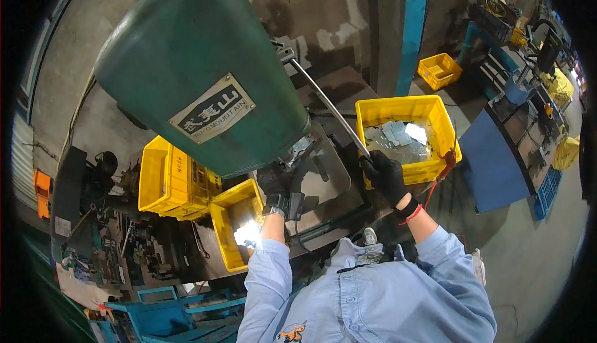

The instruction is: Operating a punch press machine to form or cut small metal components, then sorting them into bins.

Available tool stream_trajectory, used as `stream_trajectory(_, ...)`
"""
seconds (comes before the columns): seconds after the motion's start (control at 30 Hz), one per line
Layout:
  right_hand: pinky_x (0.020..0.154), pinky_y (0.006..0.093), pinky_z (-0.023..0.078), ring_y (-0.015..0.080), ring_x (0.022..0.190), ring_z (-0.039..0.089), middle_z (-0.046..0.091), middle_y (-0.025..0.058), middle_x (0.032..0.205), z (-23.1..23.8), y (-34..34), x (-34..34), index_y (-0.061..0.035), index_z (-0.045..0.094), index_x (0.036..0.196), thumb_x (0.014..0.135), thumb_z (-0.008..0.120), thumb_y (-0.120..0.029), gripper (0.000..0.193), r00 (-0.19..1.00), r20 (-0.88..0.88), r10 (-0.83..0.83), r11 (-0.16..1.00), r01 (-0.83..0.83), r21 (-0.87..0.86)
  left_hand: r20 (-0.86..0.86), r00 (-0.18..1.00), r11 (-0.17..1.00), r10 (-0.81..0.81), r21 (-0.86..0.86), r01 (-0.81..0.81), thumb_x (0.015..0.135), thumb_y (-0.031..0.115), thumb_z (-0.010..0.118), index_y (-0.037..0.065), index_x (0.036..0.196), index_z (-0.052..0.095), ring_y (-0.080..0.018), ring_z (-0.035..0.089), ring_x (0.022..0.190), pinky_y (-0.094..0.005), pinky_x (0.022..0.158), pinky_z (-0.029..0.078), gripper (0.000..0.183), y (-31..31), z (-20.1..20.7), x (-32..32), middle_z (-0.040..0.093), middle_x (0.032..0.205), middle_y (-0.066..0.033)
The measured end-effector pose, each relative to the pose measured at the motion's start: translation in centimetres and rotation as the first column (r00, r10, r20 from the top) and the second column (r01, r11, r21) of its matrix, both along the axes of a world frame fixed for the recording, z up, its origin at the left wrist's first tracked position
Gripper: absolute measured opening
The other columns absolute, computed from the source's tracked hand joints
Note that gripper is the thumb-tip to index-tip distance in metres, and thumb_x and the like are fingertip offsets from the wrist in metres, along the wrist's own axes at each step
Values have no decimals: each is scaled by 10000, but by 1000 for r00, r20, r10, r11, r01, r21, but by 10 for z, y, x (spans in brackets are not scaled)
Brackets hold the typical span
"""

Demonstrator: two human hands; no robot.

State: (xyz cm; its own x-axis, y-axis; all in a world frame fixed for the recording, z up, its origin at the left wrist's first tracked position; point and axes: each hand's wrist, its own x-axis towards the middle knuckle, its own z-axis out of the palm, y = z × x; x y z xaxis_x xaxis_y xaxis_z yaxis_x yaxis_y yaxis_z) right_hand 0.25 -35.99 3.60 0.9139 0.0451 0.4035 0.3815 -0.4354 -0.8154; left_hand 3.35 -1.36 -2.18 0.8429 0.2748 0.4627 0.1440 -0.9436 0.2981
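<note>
A large green drill press (205,69) stands in front of me, a nameplate on its head. My right hand (384,174), in a black glove, is closed round the end of the long metal feed lever (326,100) that slopes down from the machine's side. My left hand (272,180), also gloved, reaches under the machine's head near the metal spindle end (297,151). Its fingers are mostly hidden there, so what it touches cannot be made out. Beneath lies the grey metal work table (326,203), with a small black box (295,206) beside my left wrist.
A yellow bin (451,138) with flat metal plates (398,134) stands at the right. Another yellow bin (217,225) with shiny pieces sits left of my wrist, by stacked yellow crates (155,178). Tools (130,237) crowd the left bench. A blue-sided workbench (491,162) stands far right.
</note>
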Motion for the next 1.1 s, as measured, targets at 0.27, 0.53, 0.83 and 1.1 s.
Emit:
stream_trajectory(0.27, 669, 423, 528, 338, 774, 684, 713, 191, 831, 31, 4, -11, -48, 733, 1051, 1037, 765, -218, 173, 990, -134, 49, 997, -41, 63, 99, 995, 998, 13, 65, -19, 699, 782, 880, 108, 1193, 792, -357, 747, 1094, -479, 940, 579, 840, 21, -22, -2, 793, 1173, -136)
stream_trajectory(0.53, 675, 347, 502, 121, 747, 608, 708, 84, 813, 48, -12, -16, 13, 730, 1089, 1058, 768, -169, 189, 992, -103, 72, 995, -64, 74, 109, 994, 998, -25, 64, 18, 696, 702, 877, 110, 1166, 758, -395, 735, 966, -513, 842, 584, 766, 13, -8, -13, 774, 1042, -158)
stream_trajectory(0.83, 722, 496, 558, 476, 900, 731, 734, 242, 926, 37, -13, -12, -67, 740, 1086, 1031, 739, -268, 209, 994, -97, 46, 999, -44, 14, 29, 999, 994, 17, 107, -20, 694, 630, 901, 105, 1170, 778, -403, 727, 915, -534, 796, 583, 719, 28, -5, -41, 760, 977, -175)
stream_trajectory(1.1, 675, 474, 560, 446, 837, 753, 754, 220, 901, 14, -7, -5, -54, 743, 1051, 1018, 768, -237, 188, 1000, -22, 8, 1000, -8, -16, 31, 999, 997, -31, 71, 29, 726, 514, 920, 124, 1212, 767, -395, 721, 963, -539, 806, 582, 641, 27, 4, -54, 746, 1021, -160)
